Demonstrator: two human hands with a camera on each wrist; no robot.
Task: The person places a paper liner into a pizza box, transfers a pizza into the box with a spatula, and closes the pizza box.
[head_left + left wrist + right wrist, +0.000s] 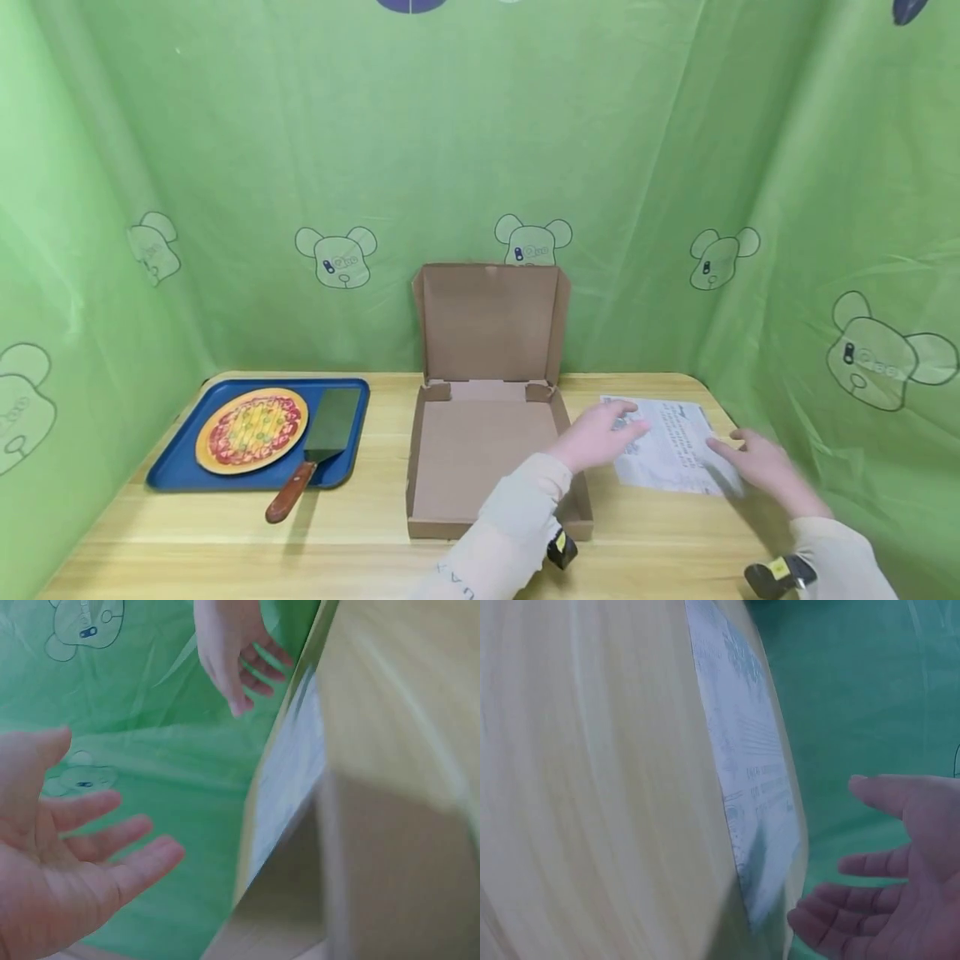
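Observation:
A printed white sheet of paper (667, 437) lies flat on the table at the right. Over its left edge hovers my left hand (600, 435), fingers spread and holding nothing. My right hand (765, 467) hangs above the sheet's right edge, its fingers loosely bent around nothing; the right wrist view shows that hand (892, 877) apart from the paper (742, 765). An open cardboard pizza box (480, 458) stands left of the paper, its lid (491, 325) raised upright at the back. My left forearm reaches across the box's right front corner.
At the left is a blue tray (168, 467) bearing a toy-like pizza (251, 429). A pizza server (332, 421) with a wooden handle (291, 493) leans over the tray's right side, handle past its front rim. Green curtains (450, 150) enclose the wooden table (225, 550).

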